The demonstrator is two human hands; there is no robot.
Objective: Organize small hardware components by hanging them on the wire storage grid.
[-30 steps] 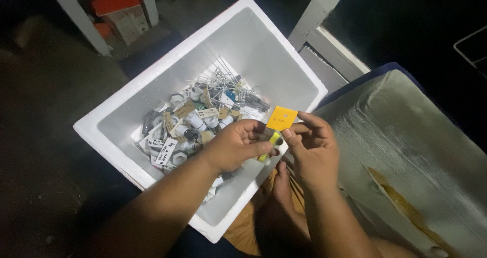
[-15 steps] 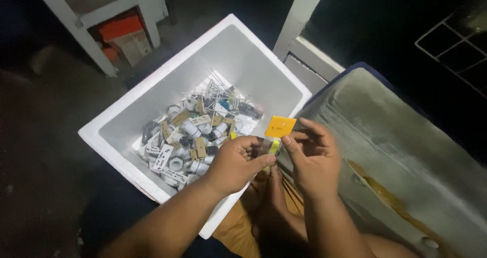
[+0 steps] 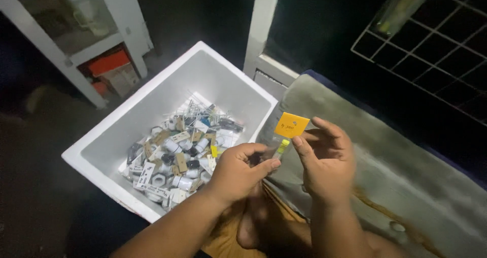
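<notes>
- Lying along the right, a grey cushion (image 3: 406, 172) sits beside the white foam box (image 3: 213, 70).
- Heaped on the box floor are small spools and tagged parts (image 3: 177, 156).
- Right hand (image 3: 324, 161) pinches a small clear packet (image 3: 278, 145) with an orange card (image 3: 290, 125), held over the box's near corner.
- Left hand (image 3: 238, 172) grips the packet's lower end, fingers closed.

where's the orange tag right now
In the head view, right of centre, the orange tag sits between the left hand and right hand, beside the white box.
</notes>
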